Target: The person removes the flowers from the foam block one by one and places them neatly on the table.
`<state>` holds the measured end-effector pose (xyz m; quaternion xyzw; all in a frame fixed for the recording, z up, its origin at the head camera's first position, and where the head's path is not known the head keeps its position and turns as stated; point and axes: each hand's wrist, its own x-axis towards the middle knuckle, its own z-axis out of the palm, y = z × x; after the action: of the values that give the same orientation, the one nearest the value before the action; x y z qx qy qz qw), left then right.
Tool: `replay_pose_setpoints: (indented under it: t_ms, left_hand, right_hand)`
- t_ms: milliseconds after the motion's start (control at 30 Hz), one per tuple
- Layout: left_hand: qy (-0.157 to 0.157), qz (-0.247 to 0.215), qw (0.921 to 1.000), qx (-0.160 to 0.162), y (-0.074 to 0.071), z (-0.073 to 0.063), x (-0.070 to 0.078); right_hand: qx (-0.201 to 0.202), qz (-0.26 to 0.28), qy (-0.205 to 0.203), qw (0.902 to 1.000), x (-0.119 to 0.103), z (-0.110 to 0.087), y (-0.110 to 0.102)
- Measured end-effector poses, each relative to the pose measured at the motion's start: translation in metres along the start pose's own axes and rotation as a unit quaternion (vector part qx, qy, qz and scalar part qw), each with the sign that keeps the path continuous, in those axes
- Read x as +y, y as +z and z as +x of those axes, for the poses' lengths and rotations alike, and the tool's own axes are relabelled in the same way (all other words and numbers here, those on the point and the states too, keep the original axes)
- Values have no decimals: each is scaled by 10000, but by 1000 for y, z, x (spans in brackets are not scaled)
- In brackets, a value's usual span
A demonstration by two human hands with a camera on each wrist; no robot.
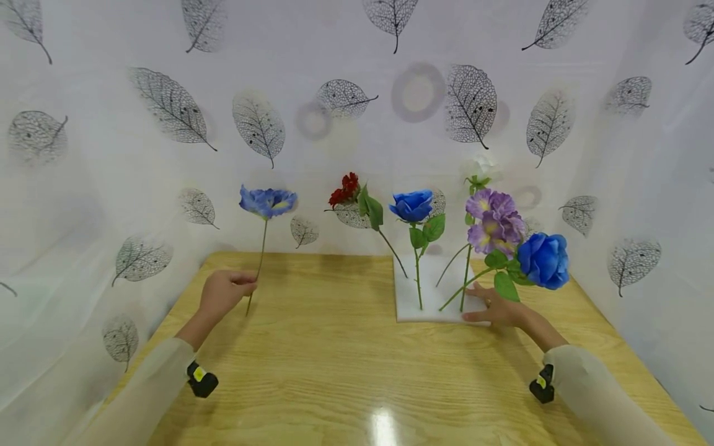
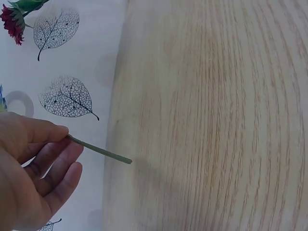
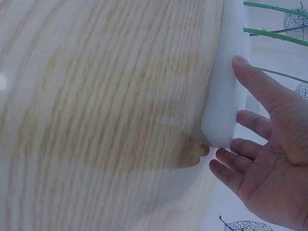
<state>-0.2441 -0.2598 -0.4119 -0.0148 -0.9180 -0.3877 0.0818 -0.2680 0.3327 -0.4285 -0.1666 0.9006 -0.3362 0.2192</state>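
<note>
My left hand (image 1: 225,291) pinches the stem of a violet-blue flower (image 1: 266,203) between thumb and fingers, low down, so that a short length of stem sticks out beneath my grip. The flower's long axis runs close to upright: bloom above the hand and leaning a little to its right, the cut end below and slightly to the left, pointing down toward the counter (image 1: 312,371). I cannot be sure from here, but that end seems to hang just clear of the wood.

The white foam block (image 1: 405,303) lies to the right of my left hand, about as far out in front of me, and well apart from it, with bare wood between. The block's left edge faces the pinched stem; its right end is with my right hand (image 1: 496,306), by far the nearer of my two hands. That hand is spread about the block's near right corner, thumb on the front edge, fingers reaching round the right side; how hard it presses I cannot tell.

Between the hands, a blue rose (image 1: 413,205) stands nearly upright, while a red flower (image 1: 349,188) leans out toward my left hand. Above the right hand crowd a purple flower (image 1: 493,220) and a second rose (image 1: 543,260), its stem tilting rightward over my fingers.
</note>
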Motion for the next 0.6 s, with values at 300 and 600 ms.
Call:
replay_pose_setpoints:
  t_ms: [300,600]
  left_hand:
    - [-507,243,9976,-416,-1,-1,-9]
    - [-1058,37,9896,-975,-7,-3,-9]
  right_hand:
    - [-28,-13,29,10000,1,1,-1]
    - [-3,-95,-130,9999,3,1,-2]
